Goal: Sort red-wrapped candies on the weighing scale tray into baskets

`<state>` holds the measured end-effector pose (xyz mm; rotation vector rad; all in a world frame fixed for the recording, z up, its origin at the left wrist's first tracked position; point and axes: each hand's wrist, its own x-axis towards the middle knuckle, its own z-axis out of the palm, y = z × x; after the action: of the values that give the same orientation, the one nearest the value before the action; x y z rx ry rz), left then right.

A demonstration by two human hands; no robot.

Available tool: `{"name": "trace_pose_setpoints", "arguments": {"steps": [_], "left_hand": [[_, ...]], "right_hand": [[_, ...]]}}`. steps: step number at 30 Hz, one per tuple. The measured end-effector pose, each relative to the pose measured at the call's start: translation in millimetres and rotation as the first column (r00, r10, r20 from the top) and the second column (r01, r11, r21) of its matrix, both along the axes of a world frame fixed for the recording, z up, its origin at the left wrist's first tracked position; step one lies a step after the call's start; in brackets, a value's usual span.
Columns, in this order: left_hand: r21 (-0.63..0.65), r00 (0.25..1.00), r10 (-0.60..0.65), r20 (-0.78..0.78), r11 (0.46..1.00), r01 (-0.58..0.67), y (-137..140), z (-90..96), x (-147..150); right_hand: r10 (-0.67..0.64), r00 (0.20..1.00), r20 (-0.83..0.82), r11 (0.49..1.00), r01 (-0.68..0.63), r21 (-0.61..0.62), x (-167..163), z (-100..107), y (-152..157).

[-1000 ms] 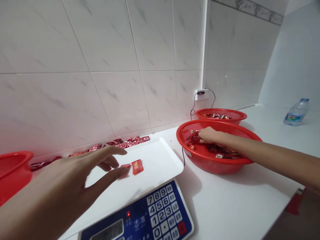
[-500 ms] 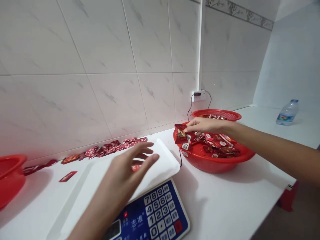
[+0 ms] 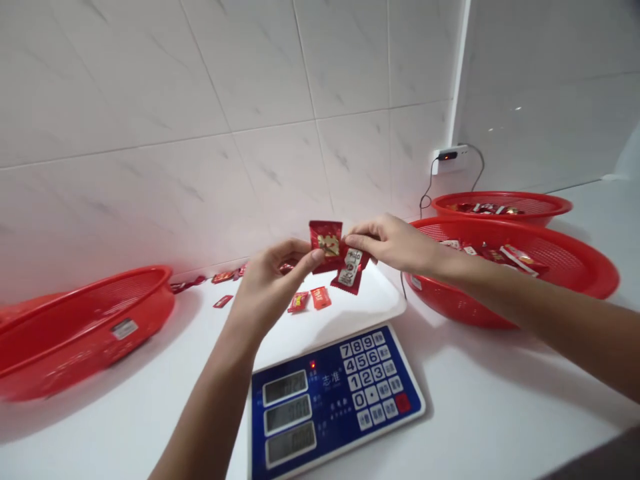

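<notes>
Above the white pan (image 3: pixel 350 313) of a digital scale (image 3: pixel 335 400), my two hands meet around red candy packets. My left hand (image 3: pixel 280 273) pinches a red packet with gold print (image 3: pixel 327 245) between thumb and fingers. Beside it, my right hand (image 3: pixel 390 247) grips a red packet with a white label (image 3: pixel 350 268). The two packets touch or overlap. Below them on the pan lie a small red and yellow packet (image 3: pixel 299 302) and an orange-red packet (image 3: pixel 321 298). Several buttons and three displays show on the scale's blue panel.
At right stands a red plastic basket (image 3: pixel 465 313) holding packets, with another red basket (image 3: pixel 550 208) behind. A further red basket (image 3: pixel 145 300) is at left. Loose packets (image 3: pixel 227 275) lie along the wall, and one small packet (image 3: pixel 223 301) lies nearer. A socket (image 3: pixel 450 160) with cords is on the wall.
My right hand has moved left from the basket with packets to above the scale. My left hand has closed on one of them. The view has turned left and down.
</notes>
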<state>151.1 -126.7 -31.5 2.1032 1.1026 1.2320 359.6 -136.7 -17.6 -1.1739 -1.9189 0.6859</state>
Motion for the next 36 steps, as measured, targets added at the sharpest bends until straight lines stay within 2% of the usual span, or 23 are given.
{"name": "trace_pose_setpoints", "arguments": {"steps": [2,4,6,8,10,13,14,16,18,20,22,24,27,29,31,33,36], "left_hand": [[0.033,0.989,0.139,-0.043,0.99,-0.137,3.3,5.4,-11.0],[-0.01,0.972,0.196,-0.13,0.98,-0.199,7.5,4.1,-14.2],[-0.108,0.972,0.115,-0.207,0.984,-0.14,11.3,-5.9,-7.0],[-0.136,0.951,0.023,-0.309,0.988,-0.068,13.9,-22.3,7.7],[-0.068,0.885,0.042,-0.464,0.994,-0.083,14.9,-38.5,22.5],[0.075,0.784,0.186,-0.592,0.981,-0.177,13.4,-48.6,32.2],[0.1,0.782,0.213,-0.586,0.977,-0.191,11.8,-47.1,32.0],[0.113,0.839,0.2,-0.506,0.98,-0.165,6.0,-38.8,29.9],[0.065,0.937,0.085,-0.339,0.996,-0.067,-2.3,-28.5,28.9],[-0.001,0.987,-0.047,-0.152,0.999,0.048,-10.6,-19.9,29.2],[-0.013,0.995,-0.102,-0.024,0.995,0.101,-16.9,-13.2,27.5],[0.009,0.993,-0.104,0.056,0.995,0.104,-21.0,-6.0,20.7],[-0.027,0.992,-0.093,0.087,0.995,0.095,-24.7,7.8,2.9],[-0.068,0.997,-0.065,-0.033,0.996,0.063,-24.6,15.8,-9.8],[-0.072,0.957,-0.02,-0.289,0.997,0.0,-21.1,19.1,-19.6],[-0.044,0.842,0.03,-0.539,0.997,-0.063,-15.4,17.0,-25.0],[-0.013,0.713,0.062,-0.699,0.995,-0.099,-7.5,8.0,-24.6]], "right_hand": [[-0.062,0.997,0.051,0.993,0.057,0.1,-0.5,-3.2,2.8],[-0.107,0.988,0.11,0.993,0.101,0.06,3.5,-7.3,6.7],[-0.124,0.983,0.133,0.992,0.127,-0.017,10.4,-11.1,10.8],[-0.12,0.983,0.136,0.991,0.127,-0.04,17.6,-12.4,12.9],[-0.091,0.986,0.136,0.995,0.097,-0.036,22.4,-10.5,11.3],[-0.106,0.983,0.15,0.994,0.11,-0.02,23.1,-6.0,5.1],[-0.126,0.98,0.155,0.992,0.129,-0.013,22.1,-5.4,3.5],[-0.137,0.977,0.162,0.99,0.138,0.007,19.5,-6.4,2.6],[-0.091,0.989,0.115,0.996,0.088,0.031,16.4,-9.5,4.2],[-0.019,1.0,-0.009,0.998,0.019,0.06,12.2,-12.2,5.8],[0.042,0.986,-0.159,0.996,-0.03,0.079,6.8,-12.2,4.3],[0.079,0.96,-0.267,0.995,-0.059,0.085,1.3,-9.5,-0.8],[0.091,0.95,-0.298,0.995,-0.074,0.07,-2.9,-5.5,-9.6],[0.083,0.973,-0.216,0.996,-0.075,0.046,-1.8,-5.8,-11.2],[0.036,0.994,-0.1,0.998,-0.031,0.049,2.4,-8.4,-7.7],[-0.08,0.997,-0.018,0.992,0.082,0.1,8.1,-11.6,-1.8],[-0.232,0.973,0.014,0.958,0.226,0.178,15.8,-12.7,2.0]]}}
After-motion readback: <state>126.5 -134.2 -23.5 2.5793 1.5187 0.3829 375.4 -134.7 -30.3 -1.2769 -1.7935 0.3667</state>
